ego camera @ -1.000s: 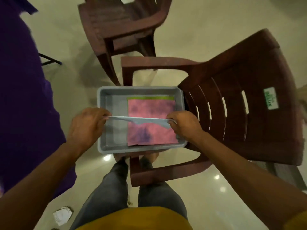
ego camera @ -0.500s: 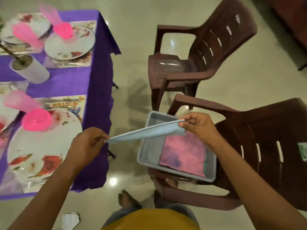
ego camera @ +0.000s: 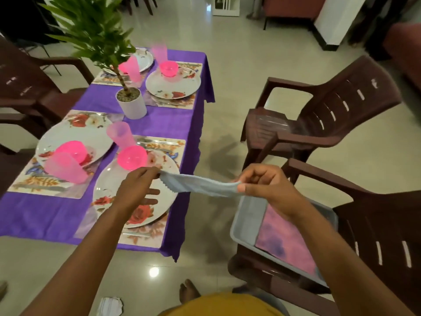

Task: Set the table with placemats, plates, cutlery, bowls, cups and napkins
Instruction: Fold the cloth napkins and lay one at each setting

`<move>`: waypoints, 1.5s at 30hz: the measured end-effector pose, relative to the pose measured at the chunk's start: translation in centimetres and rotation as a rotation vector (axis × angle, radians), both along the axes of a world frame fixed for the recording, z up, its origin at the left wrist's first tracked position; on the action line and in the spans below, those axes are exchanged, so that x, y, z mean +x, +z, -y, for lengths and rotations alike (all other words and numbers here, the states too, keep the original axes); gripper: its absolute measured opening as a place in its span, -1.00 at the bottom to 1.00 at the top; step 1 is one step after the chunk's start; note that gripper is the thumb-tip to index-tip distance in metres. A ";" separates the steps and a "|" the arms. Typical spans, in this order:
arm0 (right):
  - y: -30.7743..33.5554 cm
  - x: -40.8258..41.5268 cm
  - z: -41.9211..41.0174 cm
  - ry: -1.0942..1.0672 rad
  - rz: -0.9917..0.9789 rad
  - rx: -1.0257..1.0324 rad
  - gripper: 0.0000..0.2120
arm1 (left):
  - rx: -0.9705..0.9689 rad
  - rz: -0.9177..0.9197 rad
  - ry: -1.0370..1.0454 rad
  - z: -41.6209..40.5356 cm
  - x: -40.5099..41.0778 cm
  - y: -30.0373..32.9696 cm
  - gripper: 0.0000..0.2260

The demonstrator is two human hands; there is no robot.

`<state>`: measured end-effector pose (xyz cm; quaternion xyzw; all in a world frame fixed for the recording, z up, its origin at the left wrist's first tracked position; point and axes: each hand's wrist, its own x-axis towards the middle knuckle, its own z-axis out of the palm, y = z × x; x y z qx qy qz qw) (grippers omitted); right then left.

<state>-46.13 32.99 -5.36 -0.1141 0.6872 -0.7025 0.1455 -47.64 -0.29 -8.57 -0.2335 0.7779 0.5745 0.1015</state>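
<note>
Two hands' grip pinching one blue napkin (ego camera: 200, 185) | 4 plates | 4 bowls | 4 cups

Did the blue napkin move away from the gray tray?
Yes. The blue napkin, held by the left hand and right hand, went from over the gray tray toward the table.
</note>
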 end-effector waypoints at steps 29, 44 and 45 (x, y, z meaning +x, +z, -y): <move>-0.3 -7.4 18.6 0.141 -0.021 0.140 -0.85 | -0.159 -0.113 -0.825 9.4 2.7 3.8 0.06; -2.8 -17.1 24.2 0.410 -0.006 0.218 -0.87 | -0.198 -0.073 -0.625 9.5 -2.0 3.9 0.12; -2.8 -18.1 24.6 0.432 0.006 0.210 -0.89 | -0.195 -0.063 -0.603 9.4 -2.7 3.7 0.15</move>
